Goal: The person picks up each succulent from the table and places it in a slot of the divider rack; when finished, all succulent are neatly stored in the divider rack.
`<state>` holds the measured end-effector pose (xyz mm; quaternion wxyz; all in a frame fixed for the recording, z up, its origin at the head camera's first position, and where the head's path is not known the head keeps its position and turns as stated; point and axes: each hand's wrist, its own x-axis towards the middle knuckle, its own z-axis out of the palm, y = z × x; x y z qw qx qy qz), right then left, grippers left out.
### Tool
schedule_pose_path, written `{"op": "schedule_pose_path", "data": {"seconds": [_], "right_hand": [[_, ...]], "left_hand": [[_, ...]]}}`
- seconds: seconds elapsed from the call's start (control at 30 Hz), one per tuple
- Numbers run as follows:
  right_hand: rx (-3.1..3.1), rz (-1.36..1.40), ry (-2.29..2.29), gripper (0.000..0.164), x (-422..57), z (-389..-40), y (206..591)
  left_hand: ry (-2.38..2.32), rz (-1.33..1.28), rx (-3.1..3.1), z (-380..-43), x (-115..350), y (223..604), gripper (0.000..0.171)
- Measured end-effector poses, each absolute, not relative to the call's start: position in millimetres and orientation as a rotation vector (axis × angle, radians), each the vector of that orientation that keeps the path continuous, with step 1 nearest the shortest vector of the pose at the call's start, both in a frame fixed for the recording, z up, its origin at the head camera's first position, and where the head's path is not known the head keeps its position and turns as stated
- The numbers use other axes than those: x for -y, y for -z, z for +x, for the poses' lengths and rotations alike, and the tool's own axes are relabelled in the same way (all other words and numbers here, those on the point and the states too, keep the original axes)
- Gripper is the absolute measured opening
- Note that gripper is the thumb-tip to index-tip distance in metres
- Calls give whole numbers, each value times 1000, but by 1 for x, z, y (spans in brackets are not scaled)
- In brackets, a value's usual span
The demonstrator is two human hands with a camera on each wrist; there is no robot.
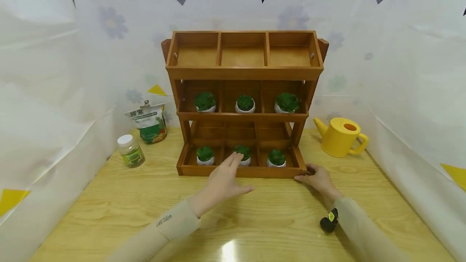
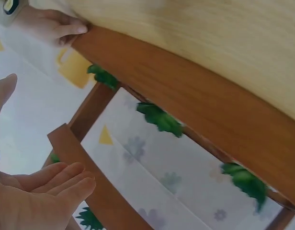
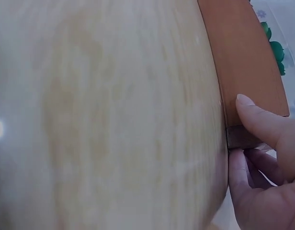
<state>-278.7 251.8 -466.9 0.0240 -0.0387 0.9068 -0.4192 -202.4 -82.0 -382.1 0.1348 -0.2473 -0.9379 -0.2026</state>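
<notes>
A three-tier wooden plant shelf (image 1: 244,73) stands on the table, its bottom tier resting on the top. With thumb on the front board (image 3: 248,62) and fingers around the side, my right hand (image 1: 319,179) grips the shelf's lower right corner. My left hand (image 1: 225,178) has straight fingers and a spread thumb and holds nothing; in the head view it overlaps the lower middle potted succulent (image 1: 245,162). Beside that pot, in the same tier, are a left succulent (image 1: 205,156) and a right one (image 1: 276,159). The middle tier holds three more, including one (image 1: 245,103) at its centre.
To the right stands a yellow watering can (image 1: 338,138). On the left are a white-lidded jar (image 1: 132,152) and a green-and-white pouch (image 1: 151,124) closed with a clip. White patterned cloth (image 1: 418,72) surrounds the wooden table (image 1: 255,217) at back and sides.
</notes>
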Motion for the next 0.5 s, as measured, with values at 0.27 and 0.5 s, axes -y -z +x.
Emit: {"op": "schedule_pose_path", "data": {"seconds": [0.27, 0.5], "right_hand": [[-2846, -136, 1222, 78, -257, -275, 464], [-2756, -199, 1240, 80, -263, -268, 454]], "left_hand": [[603, -655, 2683, -190, 133, 402, 91], [424, -499, 2724, -196, 194, 401, 105]]}}
